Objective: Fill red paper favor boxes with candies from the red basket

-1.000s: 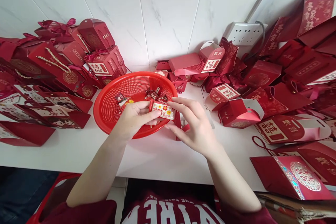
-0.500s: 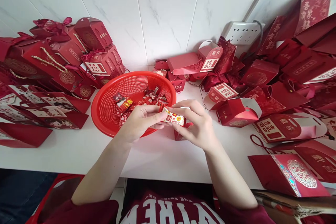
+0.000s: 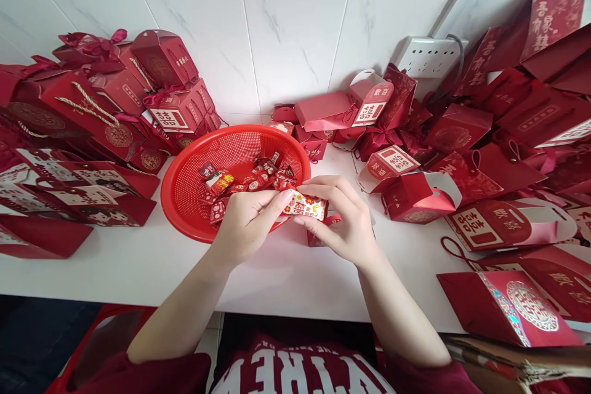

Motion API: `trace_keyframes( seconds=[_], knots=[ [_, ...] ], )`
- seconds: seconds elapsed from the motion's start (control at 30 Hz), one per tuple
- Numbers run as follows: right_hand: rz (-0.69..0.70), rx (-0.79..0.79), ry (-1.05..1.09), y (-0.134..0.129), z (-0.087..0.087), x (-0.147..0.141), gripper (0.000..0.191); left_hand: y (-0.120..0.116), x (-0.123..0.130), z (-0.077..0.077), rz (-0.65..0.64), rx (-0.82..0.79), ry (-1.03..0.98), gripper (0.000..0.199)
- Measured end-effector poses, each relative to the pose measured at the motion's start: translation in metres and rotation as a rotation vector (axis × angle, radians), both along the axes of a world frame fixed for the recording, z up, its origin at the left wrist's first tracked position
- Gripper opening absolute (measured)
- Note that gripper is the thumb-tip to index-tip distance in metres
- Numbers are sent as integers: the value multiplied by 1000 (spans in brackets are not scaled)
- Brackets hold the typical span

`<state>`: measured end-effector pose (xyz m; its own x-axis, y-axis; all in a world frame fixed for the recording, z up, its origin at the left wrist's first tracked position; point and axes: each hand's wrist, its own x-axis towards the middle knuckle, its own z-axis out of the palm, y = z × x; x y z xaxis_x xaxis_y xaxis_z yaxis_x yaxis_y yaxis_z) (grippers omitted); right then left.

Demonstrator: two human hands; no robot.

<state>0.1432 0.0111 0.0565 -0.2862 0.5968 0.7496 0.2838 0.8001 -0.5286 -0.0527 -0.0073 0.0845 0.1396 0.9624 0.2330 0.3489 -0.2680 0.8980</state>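
Between my two hands is a small wrapped candy (image 3: 305,205), white with red characters and flowers, its long side facing me. My left hand (image 3: 252,221) pinches its left end between thumb and fingers. The right end is gripped by my right hand (image 3: 344,215), thumb below and fingers above. Behind my left hand stands a red plastic basket (image 3: 184,163) with several wrapped candies (image 3: 261,180) in it. A small red box (image 3: 316,239) sits on the table under my right hand, partly hidden by it.
Stacked red gift boxes (image 3: 170,108) fill the left side. More red boxes (image 3: 418,197) crowd the right and back. A white power strip (image 3: 427,56) is by the tiled wall. The white table (image 3: 277,283) has its front edge close to my body.
The candy has turned slightly in my fingers, and its printed face shows more fully. My left fingers have drawn in closer around its left end.
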Motion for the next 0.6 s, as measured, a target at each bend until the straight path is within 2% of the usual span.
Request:
trace_keyframes(
  seconds=[0.1, 0.4, 0.53, 0.6],
  knots=[
    [-2, -3, 56, -2, -1, -2, 30, -3, 1, 1, -17, 37, -8, 44],
    [33, -89, 126, -2, 1, -2, 24, -3, 2, 2, -79, -20, -135, 41],
    [35, -63, 135, -2, 1, -1, 25, -4, 2, 3, -62, 22, -133, 43],
    [32, -12, 113, -2, 2, 0, 26, -4, 3, 5, -86, 33, -142, 37]
  ],
)
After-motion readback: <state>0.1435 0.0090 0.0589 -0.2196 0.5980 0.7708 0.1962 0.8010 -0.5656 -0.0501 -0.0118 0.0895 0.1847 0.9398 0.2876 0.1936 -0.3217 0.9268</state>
